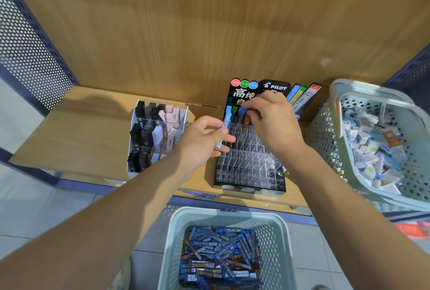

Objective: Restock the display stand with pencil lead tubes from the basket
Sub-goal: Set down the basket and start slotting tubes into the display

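A black and clear display stand (250, 166) with rows of mostly bare slots sits on the wooden shelf. My left hand (204, 137) is shut on a blue-capped pencil lead tube (224, 130), held upright at the stand's left edge. Over the stand's back row, my right hand (273, 122) pinches another blue-capped tube (243, 111) between its fingertips. A few tubes stand in the back row, among them a brown tube (246, 122). Below the shelf, a pale green basket (171, 243) holds several blue and brown lead tubes (220, 259).
A clear box of black, grey and pink erasers (156, 136) stands left of the stand. A larger pale basket (337, 108) of mixed small packs sits on the right. The wooden back panel (209, 34) rises behind; perforated metal sides (25, 50) flank the shelf.
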